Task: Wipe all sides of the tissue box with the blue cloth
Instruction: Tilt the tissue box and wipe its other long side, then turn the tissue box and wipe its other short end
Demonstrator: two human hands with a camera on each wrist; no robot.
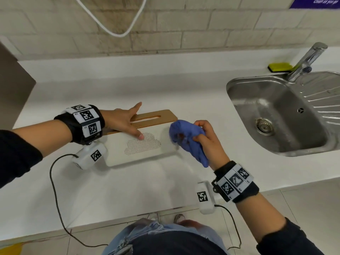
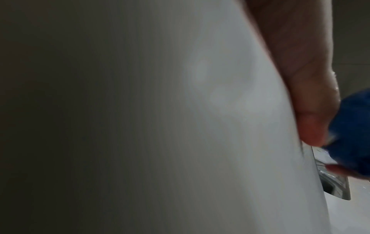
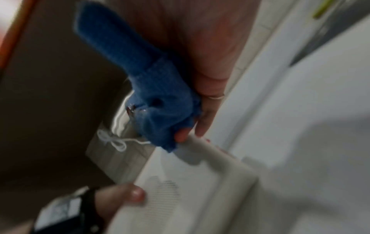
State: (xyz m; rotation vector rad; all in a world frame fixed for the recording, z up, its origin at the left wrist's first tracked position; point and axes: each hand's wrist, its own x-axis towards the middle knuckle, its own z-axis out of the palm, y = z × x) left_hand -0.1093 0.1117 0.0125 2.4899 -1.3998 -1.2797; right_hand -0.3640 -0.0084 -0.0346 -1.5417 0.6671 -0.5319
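Observation:
The tissue box (image 1: 143, 146) is white with a dotted cloud on its near face and a wooden slotted lid (image 1: 154, 118); it stands on the white counter. My left hand (image 1: 125, 122) lies flat across the lid, fingers straight, thumb on the near face. My right hand (image 1: 207, 138) grips the bunched blue cloth (image 1: 185, 137) against the box's right end. In the right wrist view the cloth (image 3: 156, 101) meets the box's corner (image 3: 200, 152). The left wrist view is filled by the box's white side (image 2: 200, 126), with the cloth (image 2: 352, 129) at the right.
A steel sink (image 1: 279, 116) with a tap (image 1: 305, 61) lies to the right, with a yellow-green sponge (image 1: 279, 67) behind it. A tiled wall and a white cable (image 1: 114, 32) stand behind the counter. A dark panel (image 1: 12, 85) rises at the left.

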